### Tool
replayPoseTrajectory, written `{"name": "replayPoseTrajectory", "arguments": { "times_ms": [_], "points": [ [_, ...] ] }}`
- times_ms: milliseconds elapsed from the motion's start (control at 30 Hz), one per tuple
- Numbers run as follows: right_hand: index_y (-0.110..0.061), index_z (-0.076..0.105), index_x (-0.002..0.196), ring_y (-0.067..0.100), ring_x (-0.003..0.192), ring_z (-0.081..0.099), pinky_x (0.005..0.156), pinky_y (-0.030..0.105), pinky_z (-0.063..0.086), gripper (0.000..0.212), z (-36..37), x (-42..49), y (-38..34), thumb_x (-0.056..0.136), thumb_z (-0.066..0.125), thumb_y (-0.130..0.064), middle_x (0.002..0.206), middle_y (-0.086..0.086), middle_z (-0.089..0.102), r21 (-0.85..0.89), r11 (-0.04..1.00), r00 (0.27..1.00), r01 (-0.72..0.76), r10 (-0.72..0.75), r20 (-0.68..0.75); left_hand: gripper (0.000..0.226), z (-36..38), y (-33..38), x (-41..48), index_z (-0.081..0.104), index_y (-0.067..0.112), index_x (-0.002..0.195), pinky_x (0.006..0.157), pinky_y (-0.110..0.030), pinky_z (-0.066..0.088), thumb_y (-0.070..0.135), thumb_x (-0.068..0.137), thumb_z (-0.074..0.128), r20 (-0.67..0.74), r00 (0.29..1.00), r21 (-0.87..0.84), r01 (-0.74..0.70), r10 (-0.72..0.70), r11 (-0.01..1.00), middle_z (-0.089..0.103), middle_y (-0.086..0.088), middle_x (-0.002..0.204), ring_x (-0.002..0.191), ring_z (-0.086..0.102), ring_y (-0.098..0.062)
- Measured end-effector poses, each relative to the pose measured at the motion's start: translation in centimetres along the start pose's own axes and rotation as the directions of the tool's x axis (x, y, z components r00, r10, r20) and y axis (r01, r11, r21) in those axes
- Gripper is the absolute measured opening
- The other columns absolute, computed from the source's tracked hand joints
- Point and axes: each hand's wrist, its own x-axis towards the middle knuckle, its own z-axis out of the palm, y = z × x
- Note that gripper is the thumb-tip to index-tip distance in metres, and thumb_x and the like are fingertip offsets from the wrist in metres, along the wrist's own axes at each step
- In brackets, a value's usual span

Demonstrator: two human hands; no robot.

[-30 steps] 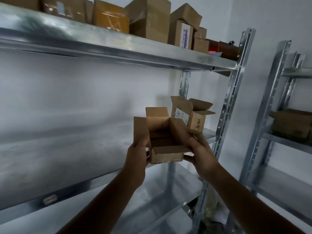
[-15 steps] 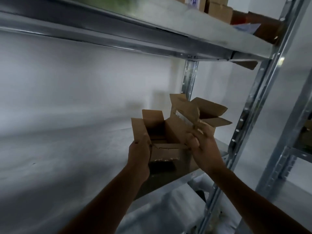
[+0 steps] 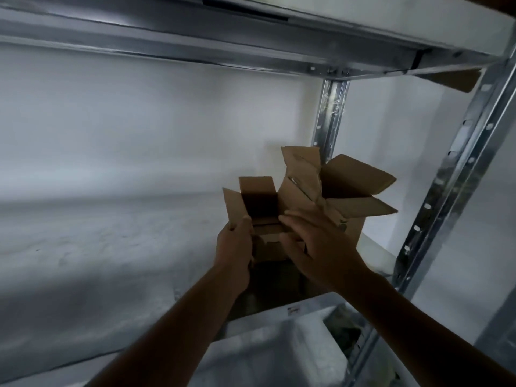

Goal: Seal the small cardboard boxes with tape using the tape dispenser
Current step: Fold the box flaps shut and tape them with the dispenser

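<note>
the small open brown cardboard box (image 3: 261, 203), held up in the air a second ago, has been lowered to just beside the second open brown cardboard box (image 3: 351, 180) at the grey metal shelf (image 3: 111, 261); whether it is set down cannot be told. its left flap is gripped by the left hand (image 3: 236, 247). the right flap has been released, and the right hand (image 3: 318, 247) is spread flat over it. flap folding is judged next; no dispenser is seen. open room lies leftward; the perforated steel upright (image 3: 446, 191) stands near on the right.
</note>
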Motion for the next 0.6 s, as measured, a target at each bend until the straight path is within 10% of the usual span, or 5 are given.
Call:
{"name": "replayPoseTrajectory", "arguments": {
  "times_ms": [400,600],
  "points": [
    [-0.016,0.063,0.133,0.017,0.124,0.055,0.108,0.045,0.043,0.066,-2.0,-0.8,1.0,0.096,0.027,-0.058,0.129,0.002,0.066,0.092,0.996,0.999,0.013,-0.010,-0.037,0.033,2.0,-0.4,-1.6,0.067,0.020,0.116,0.081,-0.034,0.055,0.047,0.099,0.060,0.060,0.998,0.043,-0.030,0.027,0.999,0.074,-0.003,0.110,0.099,0.070,-0.021],
    [-0.019,0.056,0.140,0.015,0.123,0.056,0.107,0.041,0.047,0.066,-3.6,0.6,-2.5,0.096,0.027,-0.058,0.134,-0.002,0.063,0.199,0.972,0.991,0.126,-0.114,-0.069,0.041,-2.4,-0.1,-3.2,0.059,0.027,0.129,0.104,-0.034,0.040,0.055,0.101,0.047,-0.025,0.935,0.315,-0.327,0.353,0.891,0.058,0.007,0.138,0.126,0.053,-0.016]
  ]
}}
